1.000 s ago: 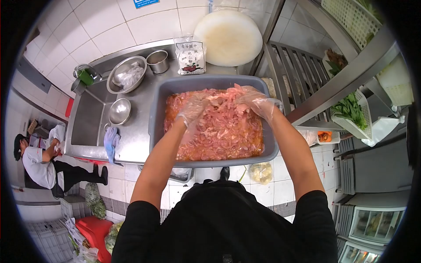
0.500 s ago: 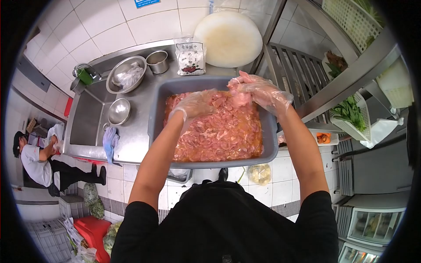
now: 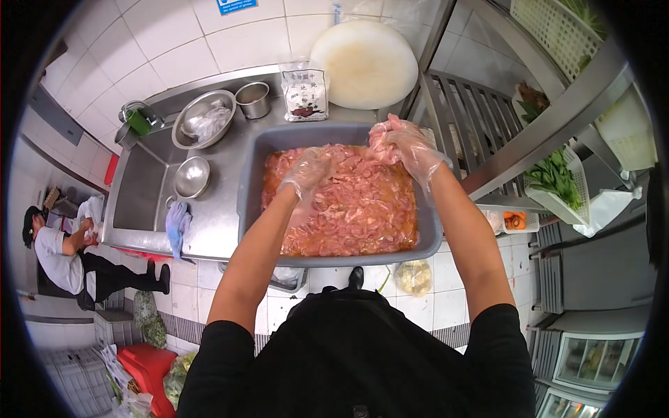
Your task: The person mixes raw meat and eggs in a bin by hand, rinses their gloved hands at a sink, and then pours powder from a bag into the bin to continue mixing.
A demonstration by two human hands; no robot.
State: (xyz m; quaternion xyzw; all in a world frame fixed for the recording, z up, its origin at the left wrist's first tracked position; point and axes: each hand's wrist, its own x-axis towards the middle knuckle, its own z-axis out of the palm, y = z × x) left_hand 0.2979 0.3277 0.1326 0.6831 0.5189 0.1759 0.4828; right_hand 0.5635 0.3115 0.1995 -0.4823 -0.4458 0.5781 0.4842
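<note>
A large grey tub (image 3: 245, 209) holds many slices of raw, wet meat (image 3: 348, 216) in an orange-brown liquid. My right hand (image 3: 416, 155), in a clear plastic glove, is closed around a clump of meat slices (image 3: 385, 139) above the tub's back right corner. My left hand (image 3: 309, 173), gloved the same way, rests at the meat's surface on the left side. Its fingers look loosely stretched out, with the tips partly lost against the meat.
Behind the tub stand a printed white packet (image 3: 305, 96), a round cutting board (image 3: 364, 64) and a steel pot (image 3: 253, 101). Steel bowls (image 3: 191, 177) and a blue cloth (image 3: 178, 226) lie by the sink (image 3: 139, 202). A metal rack (image 3: 474, 118) borders the right. Another person (image 3: 59, 258) stands far left.
My right hand has shifted slightly left, still gripping the meat. My left hand has drawn back leftward, its fingers less extended over the meat.
</note>
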